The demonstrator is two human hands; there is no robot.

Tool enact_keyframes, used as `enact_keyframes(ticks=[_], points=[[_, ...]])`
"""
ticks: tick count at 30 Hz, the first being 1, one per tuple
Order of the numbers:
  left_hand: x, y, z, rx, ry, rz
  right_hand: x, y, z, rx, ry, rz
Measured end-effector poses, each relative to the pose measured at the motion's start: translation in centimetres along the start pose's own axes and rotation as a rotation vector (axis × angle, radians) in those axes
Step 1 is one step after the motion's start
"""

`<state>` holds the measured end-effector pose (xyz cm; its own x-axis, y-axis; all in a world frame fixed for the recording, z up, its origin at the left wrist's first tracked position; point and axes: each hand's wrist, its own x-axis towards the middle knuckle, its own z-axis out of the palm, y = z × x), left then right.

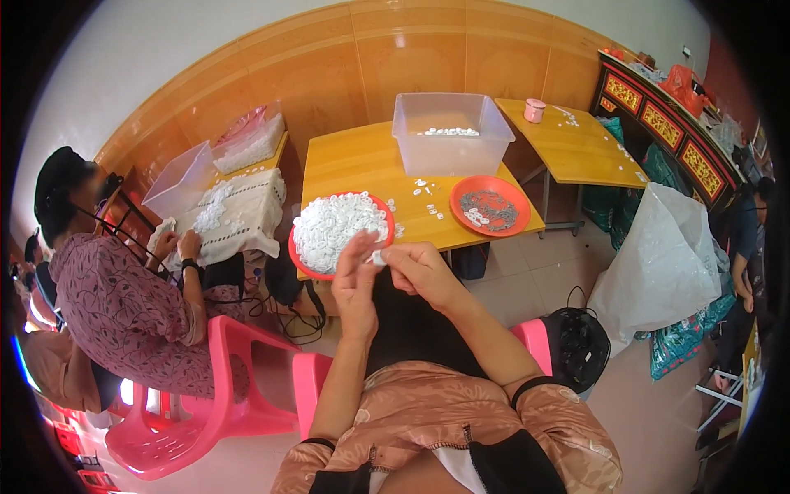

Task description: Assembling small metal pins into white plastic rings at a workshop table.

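I have both hands up in front of me, just short of the near edge of the yellow table [362, 165]. The left hand [355, 276] and the right hand [418, 270] meet at the fingertips and pinch a small white piece [378, 258] between them; the fingers are closed tight round it, though it is too small for me to tell its exact shape. I judge it light, stiff and a bit slippery, best held by its edges with thumb and forefinger.

Just beyond sits a red plate [298, 255] heaped with the same white pieces. To its right a second red plate [508, 191] holds dark bits and a few white ones. Behind stands a clear plastic tub [448, 140]. A big white sack [662, 263] stands on the floor at right, and a small pink cup [535, 109] sits on the far table.
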<state>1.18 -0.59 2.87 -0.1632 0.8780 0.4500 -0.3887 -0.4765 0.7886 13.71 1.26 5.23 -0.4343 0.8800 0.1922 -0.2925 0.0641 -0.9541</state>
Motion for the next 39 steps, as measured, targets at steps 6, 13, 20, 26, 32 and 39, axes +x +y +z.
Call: enact_keyframes(ticks=[6, 13, 20, 26, 32, 39], points=[[1.4, 1.1, -2.7, -0.021, 0.323, -0.035, 3.5, -1.6, -4.9, -0.43, -0.404, 0.284], [1.6, 0.4, -2.9, -0.031, 0.37, -0.132, 13.9, -6.3, -12.9, -0.479, 0.443, -0.179], [1.4, 0.0, -2.9, -0.028, 0.341, -0.152, 12.0, 1.3, -17.7, -1.334, 0.327, -0.07], [1.2, -0.1, -3.6, -0.045, 0.356, -0.148, 8.2, 6.3, -15.2, -1.652, 0.339, 0.047], [1.3, 0.1, -3.3, -0.044, 0.354, -0.148, 6.6, 8.4, -14.7, -1.745, 0.29, -0.012], [1.4, 0.5, -4.1, -0.007, 0.394, -0.117, 2.6, 7.8, -12.6, -1.691, 0.09, -0.265]])
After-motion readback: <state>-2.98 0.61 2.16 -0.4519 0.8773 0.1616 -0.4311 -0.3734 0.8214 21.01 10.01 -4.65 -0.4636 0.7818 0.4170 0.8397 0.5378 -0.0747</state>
